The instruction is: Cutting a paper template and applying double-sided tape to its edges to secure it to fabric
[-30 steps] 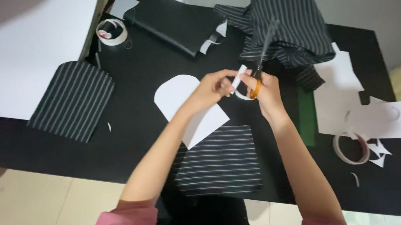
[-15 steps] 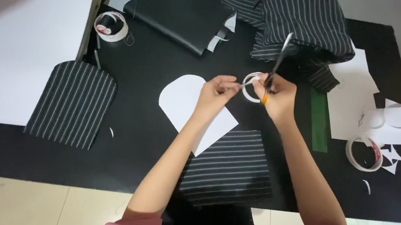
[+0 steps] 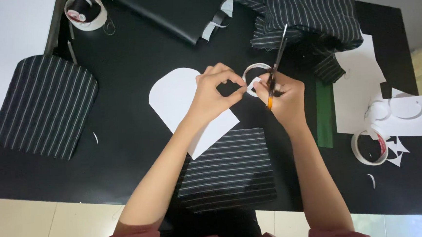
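My right hand (image 3: 284,95) grips scissors (image 3: 277,61) with orange handles, blades pointing up and away over the black table (image 3: 125,153). My left hand (image 3: 215,95) pinches the edge of a small white paper ring (image 3: 254,71) held between both hands, just at the scissors. Under my left wrist lies a white arch-shaped paper template (image 3: 175,96). A black striped fabric piece (image 3: 228,168) lies below it near the table's front edge.
A second striped fabric piece (image 3: 44,106) lies at the left. Striped cloth (image 3: 307,7) is heaped at the back, beside a black folder (image 3: 175,11). Tape rolls sit at back left (image 3: 86,11) and front right (image 3: 370,147). White paper scraps (image 3: 391,107) and a green strip (image 3: 324,111) lie right.
The view has shifted so the table sits lower and left. My hands stay together on the paper ring, which has turned slightly; the scissors remain raised.
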